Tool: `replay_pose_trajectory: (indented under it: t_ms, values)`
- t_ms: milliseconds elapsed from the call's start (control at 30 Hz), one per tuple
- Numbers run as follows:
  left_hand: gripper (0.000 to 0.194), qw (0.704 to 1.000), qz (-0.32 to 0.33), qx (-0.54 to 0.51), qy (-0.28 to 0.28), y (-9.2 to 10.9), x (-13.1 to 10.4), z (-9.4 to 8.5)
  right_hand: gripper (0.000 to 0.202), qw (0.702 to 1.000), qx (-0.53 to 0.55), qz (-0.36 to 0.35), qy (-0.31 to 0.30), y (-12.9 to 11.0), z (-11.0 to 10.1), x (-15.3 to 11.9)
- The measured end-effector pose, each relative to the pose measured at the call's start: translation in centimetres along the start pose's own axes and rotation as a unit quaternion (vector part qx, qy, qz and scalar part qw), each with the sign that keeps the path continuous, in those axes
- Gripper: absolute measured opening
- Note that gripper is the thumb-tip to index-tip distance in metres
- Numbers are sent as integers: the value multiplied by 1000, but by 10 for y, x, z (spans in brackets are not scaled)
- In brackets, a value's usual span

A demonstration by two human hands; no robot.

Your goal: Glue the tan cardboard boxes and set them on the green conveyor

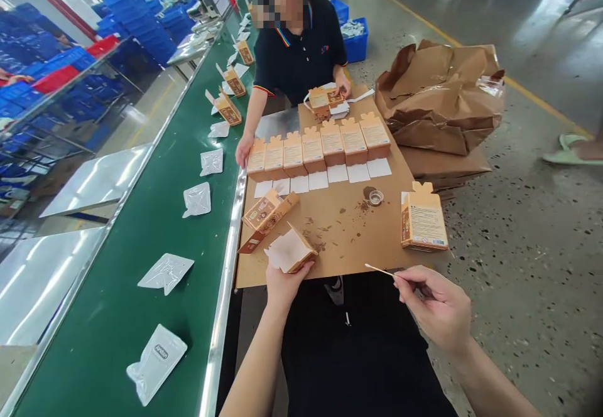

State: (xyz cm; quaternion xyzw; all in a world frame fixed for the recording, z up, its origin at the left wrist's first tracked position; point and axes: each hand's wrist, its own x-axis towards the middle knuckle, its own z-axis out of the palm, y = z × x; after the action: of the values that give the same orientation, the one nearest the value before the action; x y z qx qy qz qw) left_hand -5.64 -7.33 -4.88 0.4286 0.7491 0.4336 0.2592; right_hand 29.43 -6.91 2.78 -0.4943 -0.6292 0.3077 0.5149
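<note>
My left hand point(284, 288) grips a small printed carton point(291, 250) at the near edge of the cardboard-covered table, its white inner flap turned up. Between the thumb and fingers of my right hand point(436, 304) is a cotton swab point(380, 270), its white tip pointing left over the table edge. Just beyond the held carton lies another orange-brown carton point(266, 213), tilted on its side. A small round clear dish point(375, 198) sits on the cardboard point(339, 235) among brown smears. One more carton point(424, 219) stands upright at the right corner.
A row of cartons point(304, 152) with white flaps stretches across the table. Opposite, a co-worker point(301, 53) handles a carton point(325, 98). On the left, a green conveyor belt point(113, 266) carries silvery pouches point(157, 363) and cartons. Crumpled brown paper point(438, 97) lies at right.
</note>
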Motion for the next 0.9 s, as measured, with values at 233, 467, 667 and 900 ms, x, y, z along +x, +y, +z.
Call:
replay_pose_trajectory:
  t_ms: [233,467,667,900]
  values:
    - [56,1000,6,14,0,-17,3,7,26,1000,-5,1,-9,0,0,-3]
    - [59,1000,9,-4,3,-10,3,8,25,1000,10,-5,-14,-3,-4,2]
    - [60,997,-26,-8,67,0,-10,5,23,999,23,23,-15,-2,-1,-1]
    - [54,955,-108,38,275,-25,-17,-109,28,999,30,18,-17,5,3,3]
